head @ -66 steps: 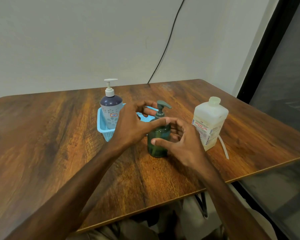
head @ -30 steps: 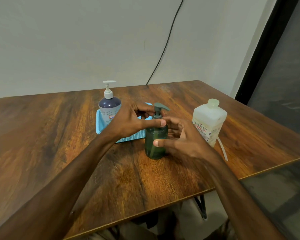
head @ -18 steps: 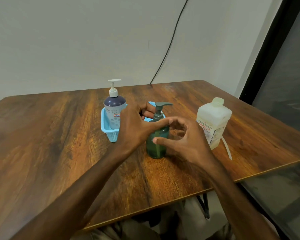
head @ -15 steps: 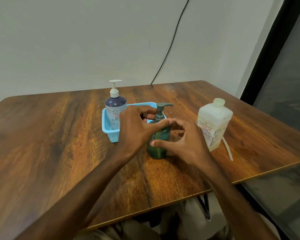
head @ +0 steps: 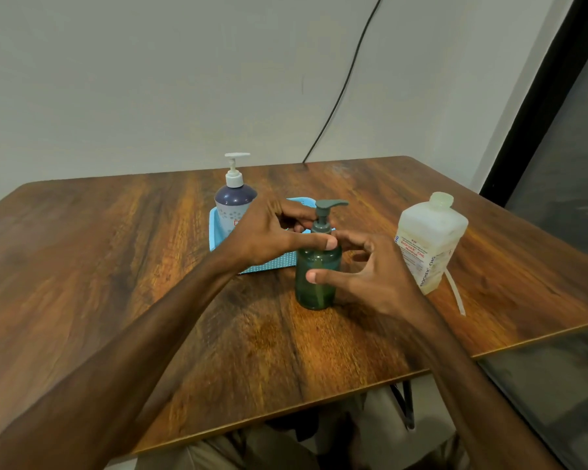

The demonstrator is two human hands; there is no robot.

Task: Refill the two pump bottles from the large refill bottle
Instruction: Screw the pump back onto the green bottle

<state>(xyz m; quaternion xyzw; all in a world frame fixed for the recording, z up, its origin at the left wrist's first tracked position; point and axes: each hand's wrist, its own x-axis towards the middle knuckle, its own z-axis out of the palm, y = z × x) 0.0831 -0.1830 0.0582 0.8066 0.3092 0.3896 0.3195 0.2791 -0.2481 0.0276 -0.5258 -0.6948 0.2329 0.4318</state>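
Green pump bottle point(head: 317, 276) stands on the table point(head: 116, 266), near of the blue basket point(head: 218, 232). Left hand point(head: 269, 232) fingers pinch its collar; right hand point(head: 370, 276) steadies the body, fingers loosely curled. Unscrewing likely needs a firm base hold.

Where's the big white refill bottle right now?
The refill bottle stands on the table's right side, just right of the green pump bottle.

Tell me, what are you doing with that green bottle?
A person has both hands on the dark green pump bottle standing on the wooden table. The left hand grips its pump collar; the right hand steadies the body. The pump is still on. The capped white refill bottle waits nearby, untouched.
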